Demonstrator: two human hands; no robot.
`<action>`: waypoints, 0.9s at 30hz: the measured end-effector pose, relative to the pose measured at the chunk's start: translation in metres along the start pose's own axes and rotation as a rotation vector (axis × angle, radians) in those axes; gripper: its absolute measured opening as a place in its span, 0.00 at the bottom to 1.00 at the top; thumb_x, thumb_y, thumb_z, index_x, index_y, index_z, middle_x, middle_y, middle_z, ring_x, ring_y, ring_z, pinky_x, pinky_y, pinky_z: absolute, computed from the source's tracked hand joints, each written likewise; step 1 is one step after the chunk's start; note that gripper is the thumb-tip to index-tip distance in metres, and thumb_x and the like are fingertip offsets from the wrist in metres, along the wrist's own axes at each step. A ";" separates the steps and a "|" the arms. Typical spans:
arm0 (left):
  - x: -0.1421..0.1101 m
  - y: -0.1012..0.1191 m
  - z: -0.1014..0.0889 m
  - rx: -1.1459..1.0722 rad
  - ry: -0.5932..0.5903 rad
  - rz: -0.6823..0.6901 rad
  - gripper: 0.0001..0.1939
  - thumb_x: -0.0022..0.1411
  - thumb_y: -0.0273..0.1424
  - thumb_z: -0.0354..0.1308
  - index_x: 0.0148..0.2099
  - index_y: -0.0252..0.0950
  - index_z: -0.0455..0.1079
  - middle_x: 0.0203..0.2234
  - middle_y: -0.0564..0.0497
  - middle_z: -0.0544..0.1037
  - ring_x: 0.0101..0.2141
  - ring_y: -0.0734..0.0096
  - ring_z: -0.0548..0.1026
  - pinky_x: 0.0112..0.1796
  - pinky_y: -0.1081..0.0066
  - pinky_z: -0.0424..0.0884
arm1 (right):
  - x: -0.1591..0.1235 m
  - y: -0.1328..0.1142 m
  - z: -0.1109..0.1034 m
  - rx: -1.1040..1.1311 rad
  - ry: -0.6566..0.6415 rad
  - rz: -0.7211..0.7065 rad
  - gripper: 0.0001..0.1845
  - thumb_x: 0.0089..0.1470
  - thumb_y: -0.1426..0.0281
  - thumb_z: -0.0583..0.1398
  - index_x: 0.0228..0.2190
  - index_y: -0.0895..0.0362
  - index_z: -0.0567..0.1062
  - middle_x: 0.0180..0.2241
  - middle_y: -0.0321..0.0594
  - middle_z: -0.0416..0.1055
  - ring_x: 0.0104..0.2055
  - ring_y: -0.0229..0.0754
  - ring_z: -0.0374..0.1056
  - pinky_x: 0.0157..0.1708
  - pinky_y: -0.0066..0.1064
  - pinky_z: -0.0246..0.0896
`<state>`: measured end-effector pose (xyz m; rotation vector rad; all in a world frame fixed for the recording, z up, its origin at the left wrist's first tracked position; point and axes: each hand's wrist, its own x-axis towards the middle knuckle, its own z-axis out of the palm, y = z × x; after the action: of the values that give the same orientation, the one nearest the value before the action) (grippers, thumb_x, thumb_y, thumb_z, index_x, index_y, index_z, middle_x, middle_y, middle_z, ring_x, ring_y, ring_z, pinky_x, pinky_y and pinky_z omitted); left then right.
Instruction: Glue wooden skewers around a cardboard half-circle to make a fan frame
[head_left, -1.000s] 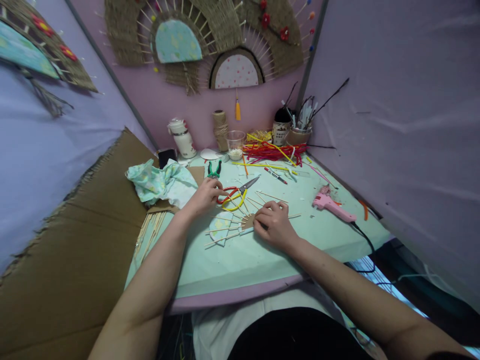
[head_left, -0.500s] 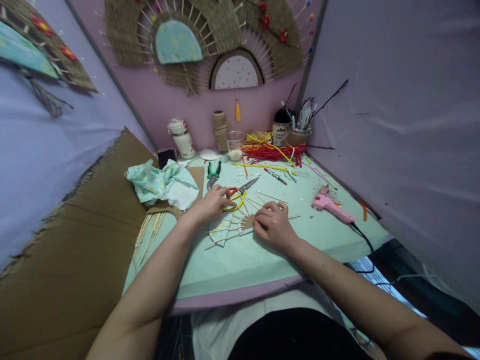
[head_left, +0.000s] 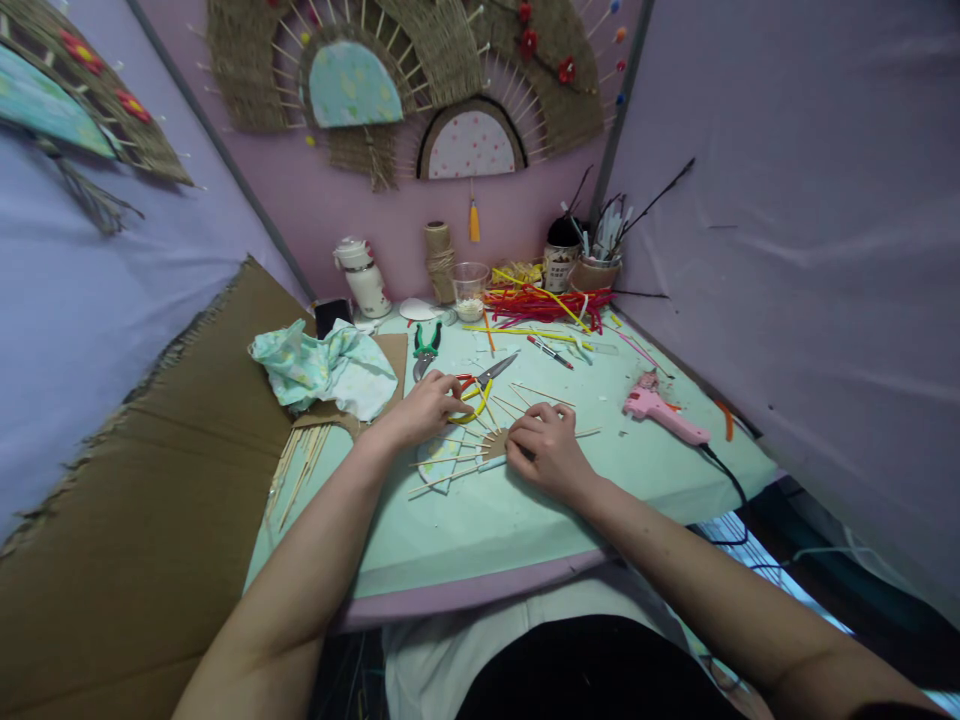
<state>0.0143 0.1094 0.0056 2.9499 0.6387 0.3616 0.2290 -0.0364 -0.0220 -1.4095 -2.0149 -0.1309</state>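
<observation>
A small cardboard half-disc [head_left: 495, 443] lies on the table with several thin wooden sticks [head_left: 448, 459] fanning out from it. My right hand [head_left: 551, 452] covers its right part, fingers bent and holding it down. Off its upper left, my left hand [head_left: 433, 408] has thumb and fingers closed at the outer end of a stick; the fingertips partly hide it. Scissors [head_left: 486, 385] with red and yellow handles lie just beyond my left hand, touching or very near the fingers. A patterned fabric piece [head_left: 439, 462] rests under the left-hand sticks.
A pink glue gun [head_left: 664, 413] with a black cord lies at right. Green-handled pruners [head_left: 427, 348], a marker [head_left: 550, 352], and red pipe cleaners [head_left: 551, 305] lie farther back. Crumpled cloth [head_left: 326, 368], spare sticks [head_left: 306, 465] and a large cardboard sheet [head_left: 150, 480] are at left.
</observation>
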 end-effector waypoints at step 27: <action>0.003 0.020 -0.002 -0.068 -0.054 0.059 0.25 0.58 0.14 0.53 0.49 0.45 0.79 0.43 0.46 0.73 0.51 0.58 0.64 0.54 0.59 0.65 | -0.002 -0.001 -0.001 0.004 -0.044 0.011 0.10 0.60 0.68 0.58 0.40 0.49 0.79 0.41 0.39 0.76 0.47 0.46 0.60 0.48 0.43 0.41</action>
<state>0.0249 0.0927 0.0110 2.9073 0.5227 0.3014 0.2289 -0.0388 -0.0224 -1.4321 -2.0415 -0.0921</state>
